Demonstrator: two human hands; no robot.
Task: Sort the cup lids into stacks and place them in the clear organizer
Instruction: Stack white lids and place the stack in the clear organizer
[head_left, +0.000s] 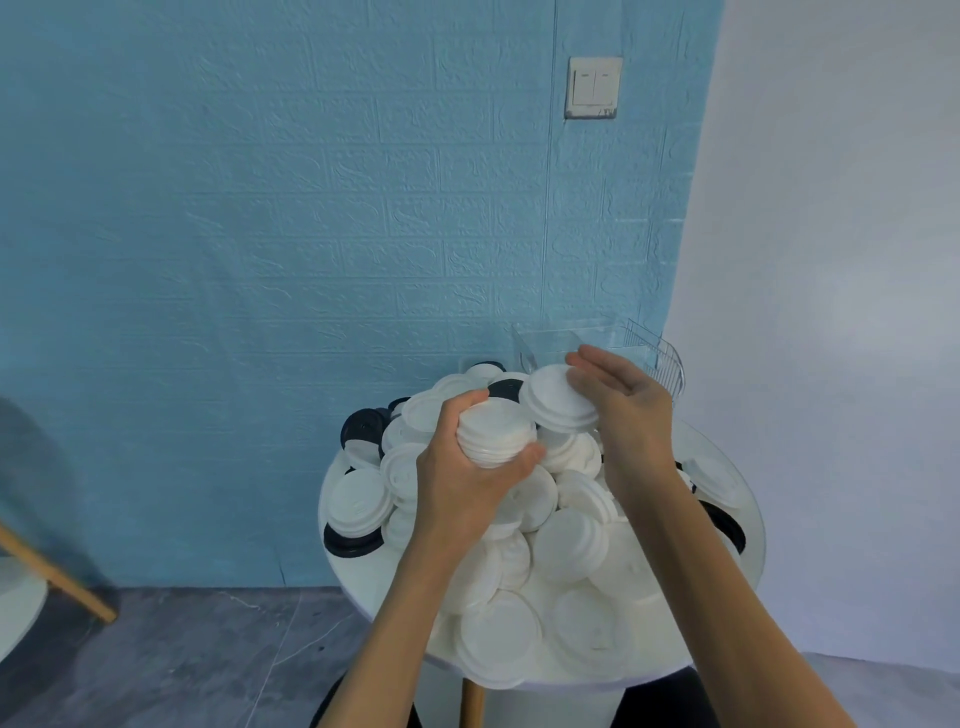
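A heap of white cup lids (566, 540) with a few black lids (362, 427) among them covers a small round white table (363, 582). My left hand (457, 483) grips a short stack of white lids (496, 431) above the heap. Just to its right, my right hand (628, 410) holds a single white lid (558, 397) tilted, with its fingers nearly straight over the lid's far edge. The clear organizer (660, 358) stands at the table's back right, partly hidden behind my right hand.
A blue brick-textured wall (311, 234) rises directly behind the table, with a light switch (593, 87) high on it. A white wall runs along the right. A wooden leg (57, 577) of other furniture shows at the lower left on the grey floor.
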